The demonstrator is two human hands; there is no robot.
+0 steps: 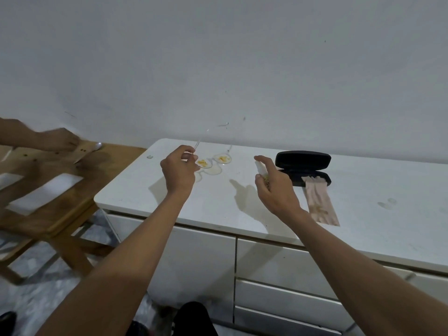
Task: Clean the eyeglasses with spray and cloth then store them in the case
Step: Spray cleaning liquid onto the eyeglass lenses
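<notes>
glasses: we have the eyeglasses (214,160) held up off the table (363,190), left of the case (303,167), lenses facing back toward us, temples pointing away toward the wall. Both lenses carry yellow smears, so the dirty faces look turned toward the nozzle.

left hand: our left hand (178,169) pinches the frame at its left hinge, thumb and forefinger closed on it, other fingers curled. We judge an edge grip keeps skin off the lenses and leaves both open to the spray.

right hand: our right hand (272,184) wraps a small pale spray bottle (260,169), between the glasses and the case. Forefinger is raised and arched over the top, where we'd expect the pump; nozzle seems aimed left at the lenses. Pressed or not: cannot tell.

arms: both forearms reach forward from the bottom edge, wrists bent a little inward so bottle and glasses face each other.

case: black, lying open at the far side of the table, lid up, likely ready for the last step without a free hand.

cloth: pinkish cloth (320,202) lies flat, far end touching the case's front edge, just right of our right hand, handy for the wipe.

step: spraying, by our read; wipe and stowing not yet done.

other: another person's arm (48,139) rests on a wooden table (72,180), well left of the case.
</notes>
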